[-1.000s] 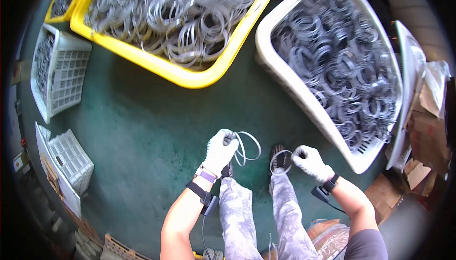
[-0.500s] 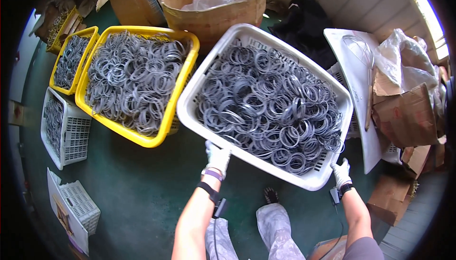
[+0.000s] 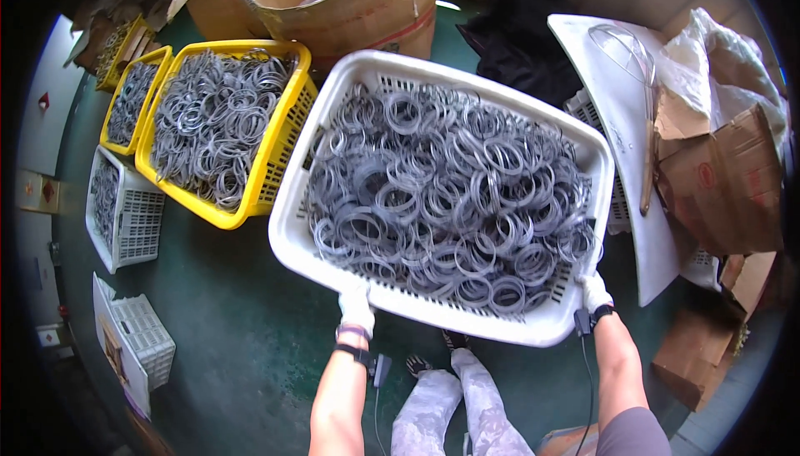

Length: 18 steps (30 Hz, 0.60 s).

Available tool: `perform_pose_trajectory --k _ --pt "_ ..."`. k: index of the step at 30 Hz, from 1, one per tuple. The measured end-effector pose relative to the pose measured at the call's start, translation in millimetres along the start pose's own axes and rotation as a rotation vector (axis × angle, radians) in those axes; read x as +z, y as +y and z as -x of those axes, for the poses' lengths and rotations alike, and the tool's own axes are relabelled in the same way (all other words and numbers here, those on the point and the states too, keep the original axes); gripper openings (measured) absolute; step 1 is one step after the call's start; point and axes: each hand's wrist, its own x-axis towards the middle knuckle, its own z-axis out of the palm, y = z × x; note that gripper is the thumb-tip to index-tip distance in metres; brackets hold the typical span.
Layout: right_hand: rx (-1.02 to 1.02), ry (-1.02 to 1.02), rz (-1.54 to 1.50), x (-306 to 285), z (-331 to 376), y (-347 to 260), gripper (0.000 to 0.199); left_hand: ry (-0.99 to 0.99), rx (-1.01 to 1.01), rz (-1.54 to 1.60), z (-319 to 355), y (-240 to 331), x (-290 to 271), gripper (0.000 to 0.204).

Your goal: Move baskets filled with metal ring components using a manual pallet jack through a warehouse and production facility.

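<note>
A large white plastic basket (image 3: 467,328) heaped with thin grey rings (image 3: 450,193) fills the middle of the view. My left hand (image 3: 357,306), in a white glove, grips its near rim left of centre. At its near right corner, my gloved right hand (image 3: 595,291) grips the rim. Both hands' fingertips are partly hidden by the basket. One ring hangs over the right rim just above my right hand.
A yellow basket (image 3: 232,221) of similar rings stands left, with a smaller yellow one (image 3: 107,139) and a white crate (image 3: 125,248) beyond. Behind are a big cardboard drum (image 3: 350,27) and black cloth (image 3: 525,31). A white board (image 3: 612,106) with a whisk (image 3: 647,139) leans right, beside torn cardboard (image 3: 717,181).
The white basket has shifted left in view and turned slightly, now overlapping the yellow basket's side less squarely. Both hands stay on its rim. My feet and legs have moved.
</note>
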Motion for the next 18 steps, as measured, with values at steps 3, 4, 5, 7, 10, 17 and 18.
perform_pose_trajectory --k 3,4,5,7,10,17,18 --pt "0.075 0.003 0.116 -22 14 6 0.038 0.054 -0.22 0.305 44 -36 -51 0.03" --pt "0.088 -0.011 0.202 -34 27 8 0.038 0.063 -0.286 0.368 60 -51 -71 0.028" --pt "0.099 -0.019 0.278 -39 42 19 0.038 0.091 -0.301 0.37 72 -64 -96 0.024" --pt "0.114 -0.034 0.199 -38 72 52 0.037 0.137 -0.245 0.239 95 -78 -150 0.013" --pt "0.065 -0.09 0.195 -42 95 48 0.035 0.193 -0.338 0.332 130 -92 -186 0.014" --pt "-0.138 -0.169 0.167 -12 117 -30 0.038 0.255 -0.408 0.544 174 -119 -214 0.01" --pt "-0.166 -0.187 0.136 5 132 -51 0.033 0.265 -0.394 0.589 178 -122 -221 0.008"
